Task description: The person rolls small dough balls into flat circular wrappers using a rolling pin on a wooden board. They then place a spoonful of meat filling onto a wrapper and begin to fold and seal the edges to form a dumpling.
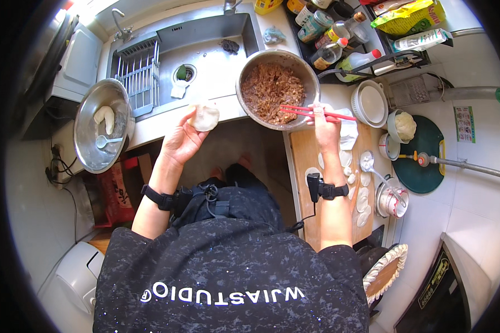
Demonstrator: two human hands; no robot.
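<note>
A round dough wrapper (205, 118) lies on the fingers of my left hand (186, 139), palm up, held at its edge by the thumb. My right hand (325, 125) grips a pair of red chopsticks (291, 109), their tips over the brown minced filling (271, 85) in a steel bowl (242, 70). Beneath my right forearm, a wooden board (306, 204) bears more flat wrappers (362, 200) and small dough pieces (351, 179). At the left, a tilted-looking steel basin (83, 125) holds a curved piece of dough (106, 118) and a light blue spoon (108, 140).
Ahead is a steel sink (210, 62) with a dish rack (139, 75). Bottles (329, 52) crowd a black rack at the upper right. White bowls (368, 103) and a green board (421, 158) stand right. A tray edged with dumplings (385, 274) sits at the lower right.
</note>
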